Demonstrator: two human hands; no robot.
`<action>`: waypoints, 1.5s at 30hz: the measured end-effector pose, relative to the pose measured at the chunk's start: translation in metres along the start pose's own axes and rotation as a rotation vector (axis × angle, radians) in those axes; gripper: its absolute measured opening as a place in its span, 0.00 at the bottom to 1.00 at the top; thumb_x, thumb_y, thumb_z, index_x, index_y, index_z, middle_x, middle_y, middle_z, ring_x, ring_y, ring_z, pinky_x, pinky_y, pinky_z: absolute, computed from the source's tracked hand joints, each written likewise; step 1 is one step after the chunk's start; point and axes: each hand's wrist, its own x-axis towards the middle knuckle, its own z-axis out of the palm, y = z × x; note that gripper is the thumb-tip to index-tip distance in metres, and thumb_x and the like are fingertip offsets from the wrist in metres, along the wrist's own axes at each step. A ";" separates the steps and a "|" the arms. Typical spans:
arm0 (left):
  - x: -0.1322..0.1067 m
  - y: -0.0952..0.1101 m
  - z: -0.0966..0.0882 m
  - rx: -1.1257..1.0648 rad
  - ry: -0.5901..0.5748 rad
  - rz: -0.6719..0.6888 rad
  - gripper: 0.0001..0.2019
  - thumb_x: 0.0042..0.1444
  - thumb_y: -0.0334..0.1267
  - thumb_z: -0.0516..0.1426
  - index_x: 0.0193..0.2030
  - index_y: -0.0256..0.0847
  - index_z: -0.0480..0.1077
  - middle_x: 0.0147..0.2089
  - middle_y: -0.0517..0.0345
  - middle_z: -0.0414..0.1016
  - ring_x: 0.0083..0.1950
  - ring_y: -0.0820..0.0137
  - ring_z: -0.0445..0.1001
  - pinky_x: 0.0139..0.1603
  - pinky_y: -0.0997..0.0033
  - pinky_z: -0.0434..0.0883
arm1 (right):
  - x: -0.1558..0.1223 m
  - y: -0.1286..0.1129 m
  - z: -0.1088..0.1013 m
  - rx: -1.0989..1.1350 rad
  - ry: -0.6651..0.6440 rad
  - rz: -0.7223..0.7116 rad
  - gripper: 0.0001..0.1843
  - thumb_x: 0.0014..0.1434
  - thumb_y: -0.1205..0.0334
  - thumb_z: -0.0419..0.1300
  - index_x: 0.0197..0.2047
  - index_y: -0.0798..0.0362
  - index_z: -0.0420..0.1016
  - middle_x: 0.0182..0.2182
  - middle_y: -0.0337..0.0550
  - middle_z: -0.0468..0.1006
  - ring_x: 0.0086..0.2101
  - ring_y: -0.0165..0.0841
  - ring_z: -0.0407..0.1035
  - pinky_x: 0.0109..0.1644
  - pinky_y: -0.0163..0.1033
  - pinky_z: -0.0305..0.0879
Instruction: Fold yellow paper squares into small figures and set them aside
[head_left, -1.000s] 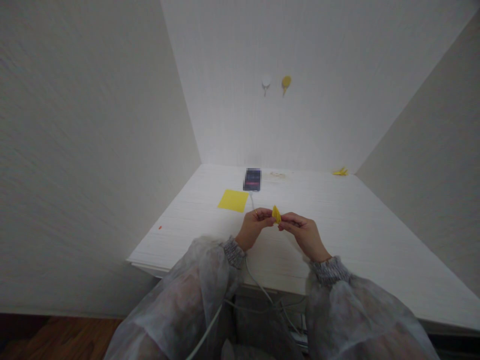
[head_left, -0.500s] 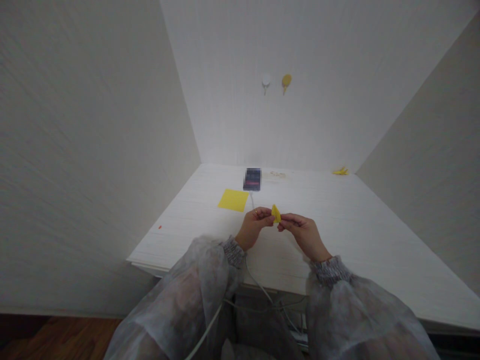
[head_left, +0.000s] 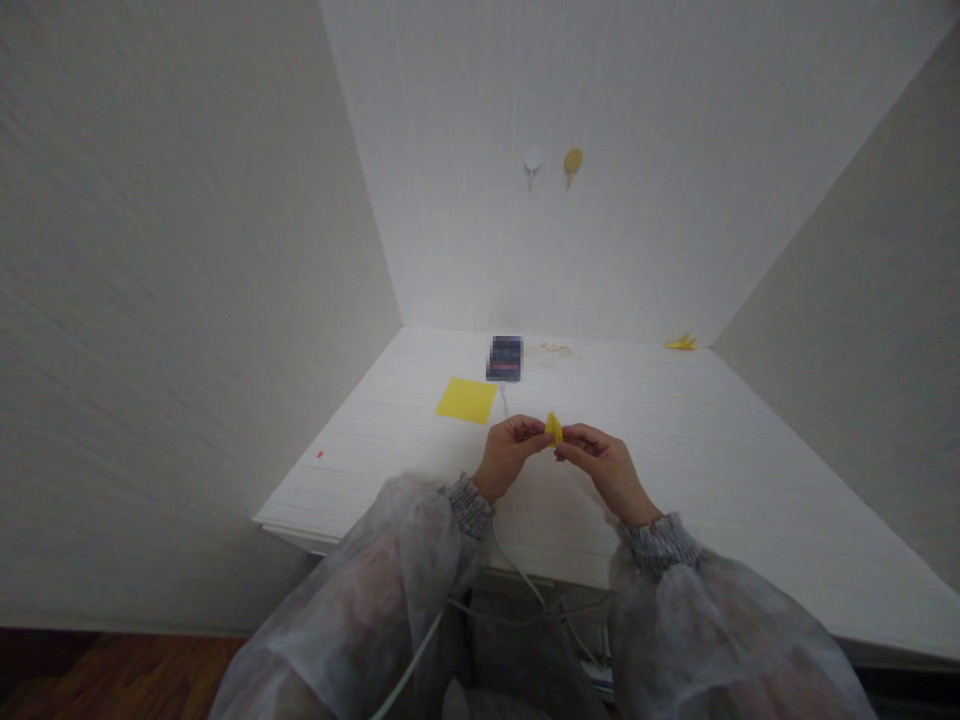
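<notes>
Between my two hands, just above the white table, is a small folded piece of yellow paper [head_left: 553, 429]. My left hand [head_left: 508, 458] pinches its left side, with a ring on one finger. The fingertips of my right hand [head_left: 604, 463] are closed on its right side. A flat yellow paper sheet [head_left: 466, 400] lies on the table, beyond and to the left of my left hand. The exact folds of the held piece are too small to make out.
A phone-like dark device [head_left: 505, 359], blurred out, lies near the back wall with a white cable [head_left: 504, 402] running from it. A folded yellow paper shape [head_left: 681, 343] sits in the back right corner. Two hooks, white [head_left: 532, 160] and yellow [head_left: 573, 161], are on the wall. An orange scrap [head_left: 320, 454] lies at left.
The folded yellow paper has turned slightly and looks narrower between my fingers. Both hands have hardly shifted, and the other things stay where they were.
</notes>
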 end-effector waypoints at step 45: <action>-0.001 -0.004 0.000 -0.013 0.012 -0.076 0.10 0.32 0.35 0.63 0.23 0.34 0.69 0.20 0.61 0.70 0.22 0.77 0.67 0.26 0.75 0.63 | 0.000 0.003 0.004 -0.031 0.054 0.020 0.10 0.42 0.57 0.62 0.27 0.55 0.72 0.17 0.38 0.73 0.20 0.28 0.66 0.26 0.35 0.63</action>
